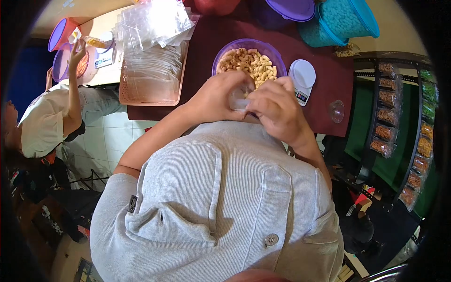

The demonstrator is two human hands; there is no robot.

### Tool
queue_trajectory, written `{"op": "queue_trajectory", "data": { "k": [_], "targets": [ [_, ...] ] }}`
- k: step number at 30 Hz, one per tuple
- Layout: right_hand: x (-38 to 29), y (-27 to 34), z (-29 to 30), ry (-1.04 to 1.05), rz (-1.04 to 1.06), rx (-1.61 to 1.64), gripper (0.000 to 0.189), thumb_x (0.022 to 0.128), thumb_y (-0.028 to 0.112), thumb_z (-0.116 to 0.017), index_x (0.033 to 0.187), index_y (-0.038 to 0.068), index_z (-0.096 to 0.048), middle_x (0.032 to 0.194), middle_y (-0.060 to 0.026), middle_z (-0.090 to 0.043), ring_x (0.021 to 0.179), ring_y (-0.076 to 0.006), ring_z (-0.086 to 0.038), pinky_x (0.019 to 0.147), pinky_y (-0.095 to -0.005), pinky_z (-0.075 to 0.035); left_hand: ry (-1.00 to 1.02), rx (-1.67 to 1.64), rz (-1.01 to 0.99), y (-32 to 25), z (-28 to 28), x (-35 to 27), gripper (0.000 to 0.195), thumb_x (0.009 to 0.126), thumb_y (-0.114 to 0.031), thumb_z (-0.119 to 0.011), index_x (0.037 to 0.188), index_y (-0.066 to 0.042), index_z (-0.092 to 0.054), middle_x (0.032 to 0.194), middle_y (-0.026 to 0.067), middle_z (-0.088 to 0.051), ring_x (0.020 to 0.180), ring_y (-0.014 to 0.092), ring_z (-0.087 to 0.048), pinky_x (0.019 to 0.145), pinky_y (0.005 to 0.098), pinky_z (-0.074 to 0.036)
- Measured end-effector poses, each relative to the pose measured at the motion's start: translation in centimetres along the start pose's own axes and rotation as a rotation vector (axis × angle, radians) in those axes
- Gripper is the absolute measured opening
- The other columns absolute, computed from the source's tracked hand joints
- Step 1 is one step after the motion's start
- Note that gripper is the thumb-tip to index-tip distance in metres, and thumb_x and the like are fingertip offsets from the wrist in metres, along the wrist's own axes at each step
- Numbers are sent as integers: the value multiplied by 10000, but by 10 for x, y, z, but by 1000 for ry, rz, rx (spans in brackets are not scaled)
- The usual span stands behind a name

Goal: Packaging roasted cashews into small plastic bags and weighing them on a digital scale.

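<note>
My left hand and my right hand meet close to my chest, at the near side of a purple plastic bowl. Between them they grip a translucent plastic bag, its shape mostly covered by my fingers. Behind the hands the bowl holds many curved, tube-shaped snack pieces, tan to pale yellow. Just right of the bowl stands a white digital kitchen scale with a round platform. A pink plastic basket to the left is packed with clear plastic bags.
More clear bags lie past the basket. Teal-lidded tubs and a purple lid stand behind the bowl. A small clear cup rests at right on the maroon tablecloth. Hanging snack packs line a rack. A co-worker works at left.
</note>
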State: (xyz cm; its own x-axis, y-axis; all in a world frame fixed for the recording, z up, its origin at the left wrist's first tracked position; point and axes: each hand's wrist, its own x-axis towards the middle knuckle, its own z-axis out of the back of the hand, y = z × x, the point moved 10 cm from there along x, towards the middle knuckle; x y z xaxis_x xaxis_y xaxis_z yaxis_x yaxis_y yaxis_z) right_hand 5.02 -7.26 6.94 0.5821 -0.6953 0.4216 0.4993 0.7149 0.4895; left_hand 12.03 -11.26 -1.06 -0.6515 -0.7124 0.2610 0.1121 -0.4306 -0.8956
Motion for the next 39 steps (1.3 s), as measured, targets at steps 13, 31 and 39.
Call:
{"op": "queue_trajectory", "data": {
  "k": [13, 31, 39],
  "targets": [
    [-8, 1, 2, 6, -26, 16, 245, 670, 21, -726, 849, 122, -593, 871, 30, -662, 798, -177, -591, 766, -351, -353, 313, -65, 114, 16, -18, -4, 516, 610, -168, -792, 1048, -3, -575, 909, 186, -663, 854, 340, -658, 751, 396, -510],
    [-18, -12, 52, -63, -117, 13, 227, 678, 129, -795, 826, 146, -623, 852, 36, -699, 741, -188, -529, 759, -341, -346, 321, -207, 167, 9, -12, -1, 588, 585, -162, -760, 1113, 11, -565, 952, 155, -652, 902, 296, -644, 831, 366, -492],
    [-53, -21, 143, -502, -106, 167, 158, 822, 43, -721, 885, 110, -593, 885, -43, -700, 777, -176, -517, 735, -343, -395, 359, -18, 284, 52, 6, -23, 671, 622, -207, -777, 1209, 25, -550, 1064, 164, -645, 952, 276, -650, 866, 366, -504]
  ]
}}
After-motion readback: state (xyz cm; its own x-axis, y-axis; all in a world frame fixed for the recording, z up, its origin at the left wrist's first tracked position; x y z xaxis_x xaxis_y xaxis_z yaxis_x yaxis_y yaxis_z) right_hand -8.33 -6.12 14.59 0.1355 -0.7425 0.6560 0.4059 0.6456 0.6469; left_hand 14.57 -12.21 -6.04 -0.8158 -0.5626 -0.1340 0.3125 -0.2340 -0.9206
